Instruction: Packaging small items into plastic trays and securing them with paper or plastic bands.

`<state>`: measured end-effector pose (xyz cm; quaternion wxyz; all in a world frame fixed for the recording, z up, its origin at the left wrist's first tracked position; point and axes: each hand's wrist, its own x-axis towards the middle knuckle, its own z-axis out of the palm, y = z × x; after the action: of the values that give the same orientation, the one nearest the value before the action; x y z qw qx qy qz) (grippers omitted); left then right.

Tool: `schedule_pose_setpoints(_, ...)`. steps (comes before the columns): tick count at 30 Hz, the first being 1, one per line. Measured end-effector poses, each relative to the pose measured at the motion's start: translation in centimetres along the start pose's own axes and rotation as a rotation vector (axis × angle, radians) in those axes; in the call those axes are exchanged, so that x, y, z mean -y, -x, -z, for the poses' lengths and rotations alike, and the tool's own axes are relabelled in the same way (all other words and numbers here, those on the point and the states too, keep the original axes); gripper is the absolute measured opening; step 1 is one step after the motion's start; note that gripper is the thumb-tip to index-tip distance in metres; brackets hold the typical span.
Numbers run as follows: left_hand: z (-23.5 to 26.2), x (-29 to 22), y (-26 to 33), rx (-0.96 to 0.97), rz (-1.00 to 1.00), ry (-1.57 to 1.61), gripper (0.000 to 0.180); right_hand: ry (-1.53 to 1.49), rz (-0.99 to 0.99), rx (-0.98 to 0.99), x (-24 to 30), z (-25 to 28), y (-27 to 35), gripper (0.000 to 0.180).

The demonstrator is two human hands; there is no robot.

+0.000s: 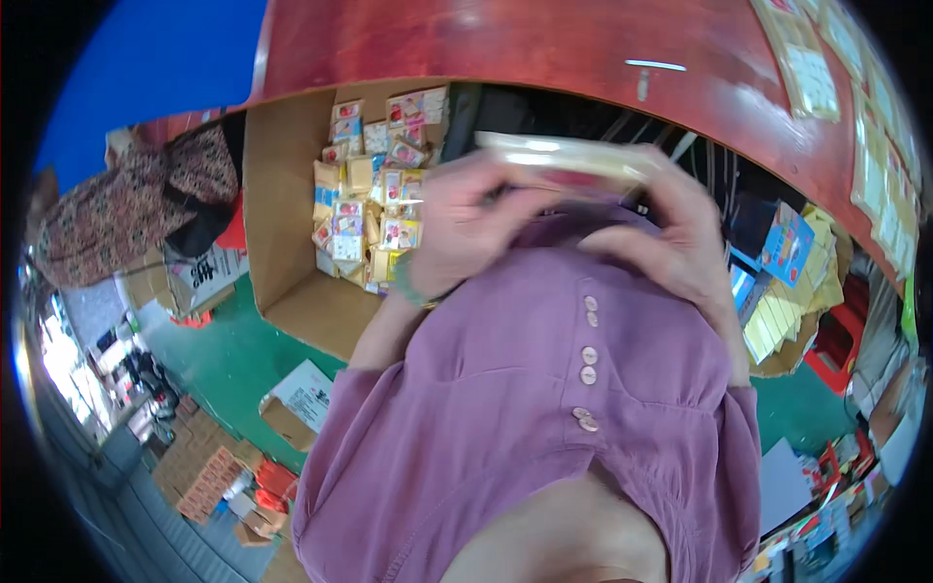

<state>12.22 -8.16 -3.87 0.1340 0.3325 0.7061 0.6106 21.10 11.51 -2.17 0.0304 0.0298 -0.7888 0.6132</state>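
A red desk [544, 44] curves above a green floor [228, 355], where a person in patterned clothes [126, 209] stands at the left. An open cardboard box [292, 243] holds small colourful packets [374, 185]. Both hands, left hand [466, 223] and right hand [680, 243], pinch a flat pale packet [569, 155] at its ends, above a purple shirt [544, 408].

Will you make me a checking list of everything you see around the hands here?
Surface: red table up top, green floor below.
Job's things: flat clear packet held between left hand and right hand.
Clutter: open cardboard box of small packets; yellow packets on the right; paper sheets on the table.
Grippers: both hands closed on the packet.
Cables: nothing seen.
Surroundings: another person in patterned clothes at left.
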Motion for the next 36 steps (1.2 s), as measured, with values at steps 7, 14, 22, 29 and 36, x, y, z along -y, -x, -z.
schedule_pose_setpoints(7, 12.8, 3.4, 6.2, -0.566, 0.395, 0.235, 0.022, 0.182, -0.179, 0.171, -4.0, 0.3, 1.2, 0.046)
schedule_pose_setpoints(14, 21.2, 11.6, 12.4, -0.604, 0.878, -0.122, 0.029, 0.352, -0.555, -0.37, -7.5, 2.1, 3.9, 0.024)
schedule_pose_setpoints(22, 7.3, 4.5, 1.4, -0.177, 0.462, -0.385, 0.028, 0.681, -0.152, -0.752, -15.2, 3.2, 2.4, 0.041)
schedule_pose_setpoints(29, -4.6, 5.8, -3.7, 0.157, 0.549, 0.177, 0.035, 1.121, -0.371, -0.49, -14.3, 2.8, 3.1, 0.029)
schedule_pose_setpoints(36, -7.7, 8.2, -4.8, 0.146, 0.8, 0.478, 0.037, 0.959, -0.157, 0.013, -12.9, 1.1, 5.2, 0.022)
